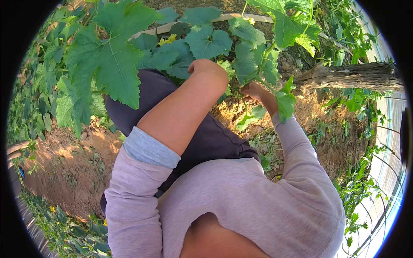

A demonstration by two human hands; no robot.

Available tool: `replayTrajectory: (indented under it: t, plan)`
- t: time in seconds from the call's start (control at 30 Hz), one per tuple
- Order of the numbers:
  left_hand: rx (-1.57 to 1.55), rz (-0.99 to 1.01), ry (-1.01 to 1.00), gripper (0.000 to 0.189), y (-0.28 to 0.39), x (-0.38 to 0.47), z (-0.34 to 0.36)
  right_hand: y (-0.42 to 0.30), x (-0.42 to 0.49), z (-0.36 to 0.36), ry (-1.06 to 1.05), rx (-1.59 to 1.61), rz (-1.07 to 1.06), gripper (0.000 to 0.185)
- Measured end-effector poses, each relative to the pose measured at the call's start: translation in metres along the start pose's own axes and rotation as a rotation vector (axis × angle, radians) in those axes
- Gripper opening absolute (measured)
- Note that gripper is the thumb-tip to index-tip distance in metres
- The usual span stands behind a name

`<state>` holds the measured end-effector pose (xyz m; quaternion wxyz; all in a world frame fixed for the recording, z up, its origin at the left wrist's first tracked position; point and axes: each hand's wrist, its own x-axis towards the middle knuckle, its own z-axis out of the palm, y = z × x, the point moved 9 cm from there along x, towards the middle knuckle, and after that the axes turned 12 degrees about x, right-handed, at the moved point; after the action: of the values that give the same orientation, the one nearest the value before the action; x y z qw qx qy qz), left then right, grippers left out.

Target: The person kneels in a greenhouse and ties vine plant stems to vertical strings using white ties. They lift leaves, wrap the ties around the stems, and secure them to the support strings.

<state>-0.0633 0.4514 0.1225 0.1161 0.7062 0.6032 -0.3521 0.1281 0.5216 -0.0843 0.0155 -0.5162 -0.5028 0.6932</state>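
My left hand [201, 67] is bent sharply at the wrist above my dark-trousered knee, among broad green vine leaves [209, 42]. Its fingers are mostly hidden behind the wrist and foliage, so what they touch cannot be told. To its right, my right hand [253, 92] has its fingers curled at the lower part of a green vine stem [264, 63], close to the soil. A small leaf [251, 118] hangs just below that hand, and another leaf [285, 103] overlaps its wrist.
A weathered wooden post [351, 76] stands at the right. One large leaf [109, 48] spreads at upper left, near my knee. A pale curved strip [164, 29] passes behind the plants. Bare soil [74, 167] lies at the left, with more vines around and pale sheeting [387, 129] far right.
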Motion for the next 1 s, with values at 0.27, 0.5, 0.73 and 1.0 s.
replayTrajectory:
  t: [0.27,0.5,0.73,1.0]
  plan:
    - [-0.014,0.001,-0.02,0.035,0.002,0.0,0.002,0.002,-0.001,-0.008,-0.024,-0.111,0.142,0.04]
    - [-0.023,0.071,-0.055,0.037,0.008,0.005,0.006,-0.002,-0.007,-0.017,0.029,-0.192,0.036,0.037]
    - [-0.015,0.208,-0.035,0.042,0.028,-0.009,-0.006,-0.026,-0.021,-0.041,0.347,-0.821,-0.289,0.035]
    - [-0.158,0.499,-0.027,0.051,0.062,-0.035,-0.012,-0.04,-0.08,-0.024,0.426,-1.028,-0.509,0.019]
